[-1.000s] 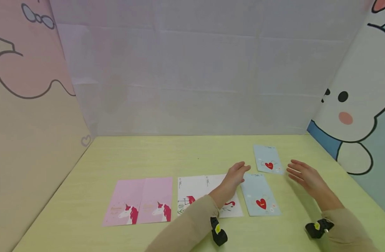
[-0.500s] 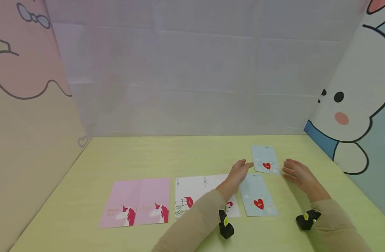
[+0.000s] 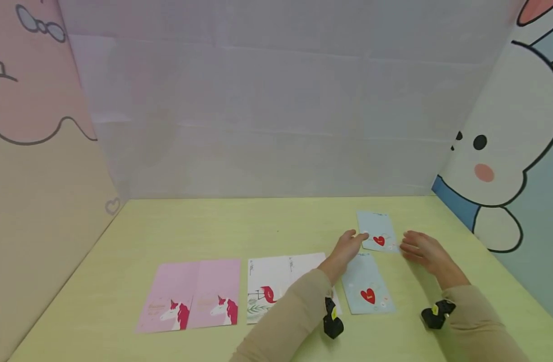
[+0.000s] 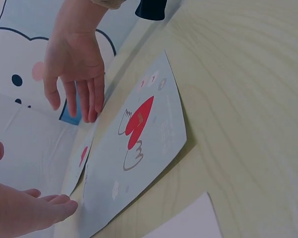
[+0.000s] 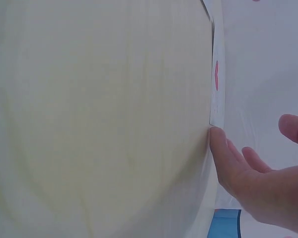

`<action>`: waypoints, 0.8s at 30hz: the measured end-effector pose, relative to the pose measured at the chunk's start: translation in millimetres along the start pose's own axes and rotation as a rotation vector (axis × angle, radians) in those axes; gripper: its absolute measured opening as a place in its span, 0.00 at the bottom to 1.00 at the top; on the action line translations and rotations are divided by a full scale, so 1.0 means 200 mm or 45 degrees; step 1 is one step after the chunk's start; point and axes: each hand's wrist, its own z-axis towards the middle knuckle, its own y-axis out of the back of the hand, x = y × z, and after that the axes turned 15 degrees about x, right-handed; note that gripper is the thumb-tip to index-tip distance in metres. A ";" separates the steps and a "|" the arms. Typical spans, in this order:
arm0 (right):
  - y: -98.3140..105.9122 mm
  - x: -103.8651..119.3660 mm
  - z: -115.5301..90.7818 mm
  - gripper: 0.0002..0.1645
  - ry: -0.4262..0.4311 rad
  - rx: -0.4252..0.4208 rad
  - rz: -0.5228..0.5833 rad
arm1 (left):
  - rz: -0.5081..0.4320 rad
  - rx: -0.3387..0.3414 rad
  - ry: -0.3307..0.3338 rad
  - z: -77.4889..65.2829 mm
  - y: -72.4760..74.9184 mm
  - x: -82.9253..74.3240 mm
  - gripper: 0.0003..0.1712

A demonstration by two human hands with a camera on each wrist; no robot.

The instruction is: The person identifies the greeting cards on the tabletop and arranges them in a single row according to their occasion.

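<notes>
A light blue card point(image 3: 373, 223) with a red heart lies flat toward the back right of the table. My left hand point(image 3: 346, 249) is at its left edge, fingers extended, the thumb overlapping the card in the head view. Across from it, my right hand point(image 3: 428, 254) has its fingertips at the card's lower right corner, fingers loosely bent. In the right wrist view, the right fingertips reach the end of the card point(image 5: 217, 89). A second blue heart card point(image 4: 139, 134) lies nearer, just below the left hand. Neither hand grips anything.
Two pink unicorn cards point(image 3: 215, 291) lie side by side on the left of the yellow table point(image 3: 204, 221). White flamingo cards point(image 3: 267, 281) lie in the middle, partly hidden by the left sleeve point(image 3: 287, 322). Upright printed panels point(image 3: 498, 201) flank the table.
Both hands have closed in on the far blue card from either side, the left thumb now overlapping its edge. The whole head view has shifted slightly, with the cards appearing further left.
</notes>
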 end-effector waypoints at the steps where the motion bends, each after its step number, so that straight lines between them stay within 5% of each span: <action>1: 0.00 0.00 0.00 0.41 -0.008 -0.004 0.001 | 0.005 0.006 -0.001 0.00 0.00 0.00 0.30; 24: -0.02 0.00 0.01 0.41 -0.044 -0.039 -0.015 | 0.118 0.069 0.128 0.05 -0.04 -0.02 0.31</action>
